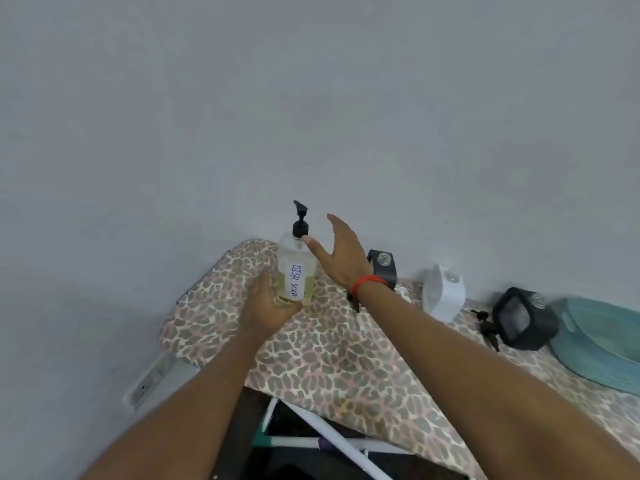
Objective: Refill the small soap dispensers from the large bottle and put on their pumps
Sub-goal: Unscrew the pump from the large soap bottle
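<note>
A large clear bottle (297, 268) with yellowish soap, a white "DISH SOAP" label and a black pump (300, 220) stands at the far end of the leopard-print board (329, 368). My left hand (268, 306) wraps around the bottle's base. My right hand (337, 252) hovers just right of the bottle's neck, fingers spread, its thumb close to the pump collar. Three small dispensers stand along the wall without pumps: a black one (382, 266), a white one (443, 294) and another black one (524, 320). Loose black pumps (485, 323) lie beside the last.
A teal woven mat (602, 344) lies at the right end of the board. The grey wall runs close behind everything. White frame legs (332, 441) and a wall socket (149, 382) show below the board's near edge.
</note>
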